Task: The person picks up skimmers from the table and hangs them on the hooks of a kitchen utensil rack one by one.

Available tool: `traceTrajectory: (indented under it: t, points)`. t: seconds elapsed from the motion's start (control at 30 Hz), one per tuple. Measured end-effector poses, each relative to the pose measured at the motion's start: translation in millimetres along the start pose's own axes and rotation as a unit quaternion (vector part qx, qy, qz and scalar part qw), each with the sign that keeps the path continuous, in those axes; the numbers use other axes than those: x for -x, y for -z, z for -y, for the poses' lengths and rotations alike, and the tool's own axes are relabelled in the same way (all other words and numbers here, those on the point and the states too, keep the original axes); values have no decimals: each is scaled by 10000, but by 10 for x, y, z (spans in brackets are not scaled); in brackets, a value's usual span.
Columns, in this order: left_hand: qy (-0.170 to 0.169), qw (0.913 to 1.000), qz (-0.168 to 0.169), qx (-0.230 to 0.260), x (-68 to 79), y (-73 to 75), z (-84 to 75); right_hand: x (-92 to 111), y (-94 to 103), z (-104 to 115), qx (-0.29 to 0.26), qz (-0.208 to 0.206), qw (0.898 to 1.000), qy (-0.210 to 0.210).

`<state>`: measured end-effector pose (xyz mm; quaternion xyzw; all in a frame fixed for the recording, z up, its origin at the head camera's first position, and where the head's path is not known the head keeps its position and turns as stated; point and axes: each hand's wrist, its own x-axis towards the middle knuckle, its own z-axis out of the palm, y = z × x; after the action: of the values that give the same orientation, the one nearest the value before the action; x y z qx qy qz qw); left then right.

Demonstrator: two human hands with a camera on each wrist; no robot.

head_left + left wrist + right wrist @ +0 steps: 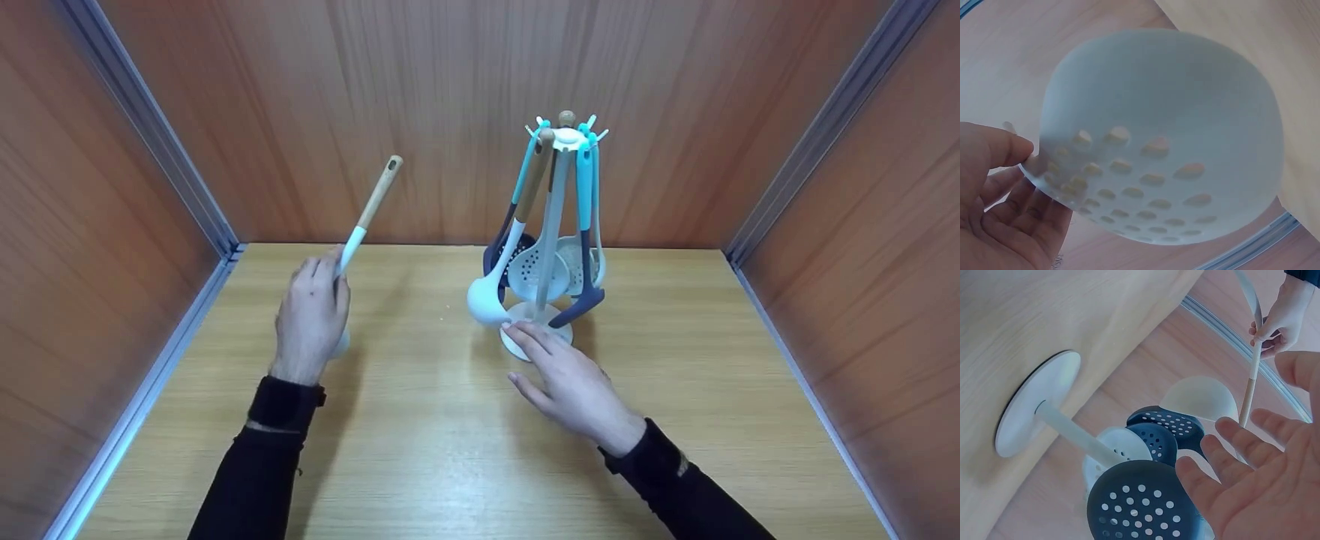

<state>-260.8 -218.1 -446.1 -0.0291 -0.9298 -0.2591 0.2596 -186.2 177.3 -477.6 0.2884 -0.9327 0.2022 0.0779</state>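
My left hand (pixel 309 311) pinches the neck of a pale skimmer (pixel 381 187) and keeps it tilted, its wooden handle pointing up and away. In the left wrist view the skimmer's broad perforated head (pixel 1168 107) fills the middle, thumb and fingers at its edge. My right hand (pixel 574 382) has its fingers extended beside a white utensil stand (pixel 553 225), close to its round base (pixel 517 349). Just beyond those fingertips hangs a pale ladle (pixel 487 300); whether they touch it I cannot tell. A dark perforated utensil (pixel 1134 495) is near these fingers in the right wrist view.
Several more utensils hang around the stand, among them a turquoise-handled dark one (pixel 585 217) and a pale slotted spoon (pixel 531 274). Wood-grain panels (pixel 375 75) with metal corner strips (pixel 165 127) enclose the light wooden tabletop (pixel 420 420) at the back and both sides.
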Motion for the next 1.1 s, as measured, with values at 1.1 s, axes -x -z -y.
traceTrajectory:
  t: [1.1]
  points:
    - [-419, 9968, 401, 550, 143, 19, -555, -141, 205, 5, -473, -288, 9982, -248]
